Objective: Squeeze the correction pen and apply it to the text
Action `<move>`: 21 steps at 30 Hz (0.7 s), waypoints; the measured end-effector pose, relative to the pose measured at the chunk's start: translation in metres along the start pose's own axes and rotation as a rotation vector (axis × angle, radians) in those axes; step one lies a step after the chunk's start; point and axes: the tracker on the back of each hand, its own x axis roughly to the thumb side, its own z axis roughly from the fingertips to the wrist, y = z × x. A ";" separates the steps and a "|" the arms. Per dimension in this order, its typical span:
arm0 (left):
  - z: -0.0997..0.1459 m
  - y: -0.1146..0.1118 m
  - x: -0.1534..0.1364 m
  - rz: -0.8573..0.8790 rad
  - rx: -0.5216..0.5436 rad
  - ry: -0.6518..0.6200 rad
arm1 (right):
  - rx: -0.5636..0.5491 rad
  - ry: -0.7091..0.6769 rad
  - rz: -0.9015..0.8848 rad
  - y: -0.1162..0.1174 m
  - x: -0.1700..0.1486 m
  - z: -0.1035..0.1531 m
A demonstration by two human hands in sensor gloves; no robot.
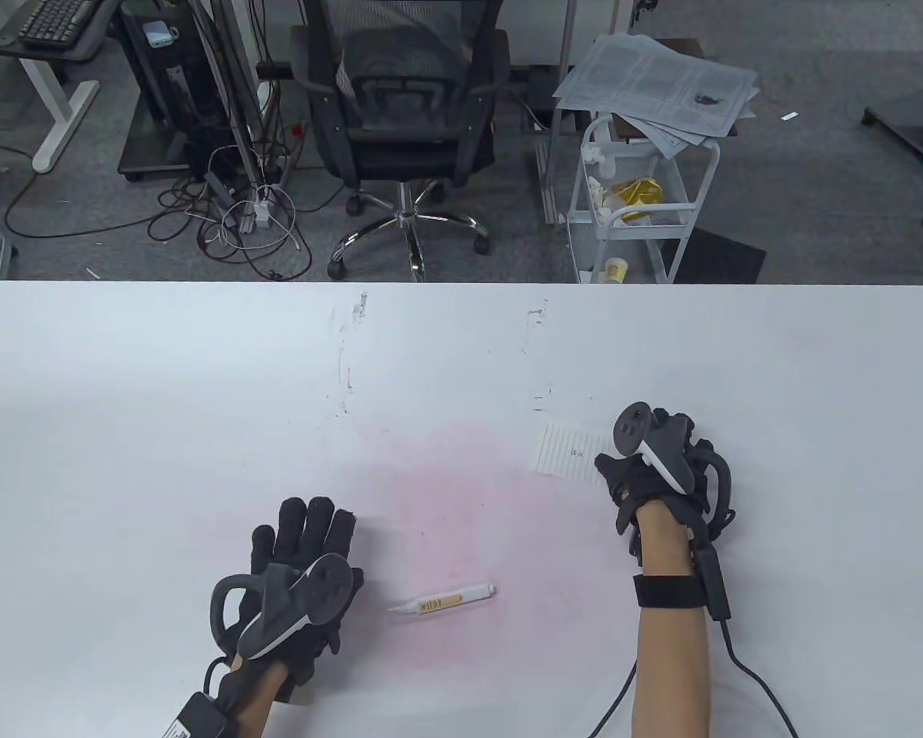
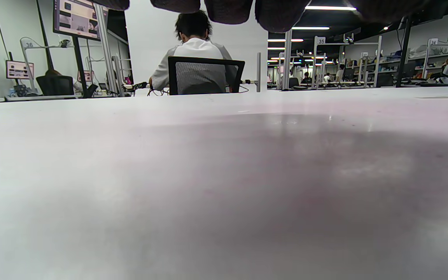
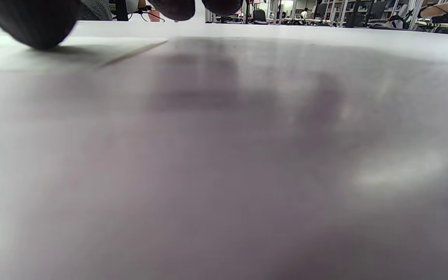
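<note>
A white and tan correction pen (image 1: pixel 443 600) lies on the white table (image 1: pixel 200 400) near the front, tip pointing left. My left hand (image 1: pixel 308 542) rests flat on the table just left of the pen, fingers spread, holding nothing. A small lined paper slip (image 1: pixel 571 453) with dark text on it lies at the right. My right hand (image 1: pixel 646 469) rests on the slip's right edge, thumb tip (image 3: pixel 33 27) down on the paper (image 3: pixel 21 54). The pen shows in neither wrist view.
An office chair (image 1: pixel 404 115) and a white cart (image 1: pixel 642 192) piled with newspapers stand beyond the table's far edge. The right glove's cable (image 1: pixel 754 676) trails off the front edge. Faint scuff marks (image 1: pixel 346 361) cross the table's middle.
</note>
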 end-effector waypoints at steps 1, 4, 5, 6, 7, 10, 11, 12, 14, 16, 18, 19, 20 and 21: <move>0.000 0.000 0.000 0.002 0.001 0.001 | 0.006 -0.001 -0.002 0.000 0.000 0.000; 0.000 0.000 -0.001 0.005 0.001 0.003 | 0.020 -0.002 -0.011 0.000 -0.001 0.001; -0.001 0.000 -0.001 0.004 0.000 0.003 | 0.027 -0.001 -0.012 0.000 -0.001 0.001; -0.001 0.000 -0.001 0.003 -0.001 0.002 | 0.031 0.000 -0.014 0.000 -0.001 0.001; -0.001 0.000 -0.001 0.001 -0.004 0.002 | 0.039 0.000 -0.017 0.001 -0.001 0.001; -0.001 0.000 -0.001 -0.001 -0.005 0.002 | 0.053 -0.001 -0.023 0.000 -0.001 0.002; -0.001 0.000 -0.001 0.000 -0.005 0.003 | 0.051 -0.003 -0.022 0.000 -0.001 0.003; -0.001 0.000 -0.001 0.001 -0.005 0.003 | 0.047 -0.005 -0.018 0.000 -0.001 0.004; -0.001 -0.001 -0.001 0.000 -0.006 0.004 | 0.039 -0.013 -0.011 0.000 0.001 0.005; -0.001 -0.001 -0.001 -0.001 -0.009 0.004 | 0.029 -0.016 -0.014 -0.001 0.002 0.008; -0.001 -0.001 -0.001 -0.001 -0.009 0.002 | 0.016 -0.012 -0.027 -0.002 0.003 0.009; -0.001 -0.001 0.000 -0.001 -0.009 0.002 | 0.009 -0.010 -0.037 -0.002 0.003 0.010; -0.001 -0.001 0.000 -0.002 -0.007 0.000 | -0.003 -0.007 -0.058 -0.003 0.004 0.011; -0.001 -0.001 0.000 -0.001 -0.005 -0.001 | -0.014 0.001 -0.072 -0.004 0.005 0.012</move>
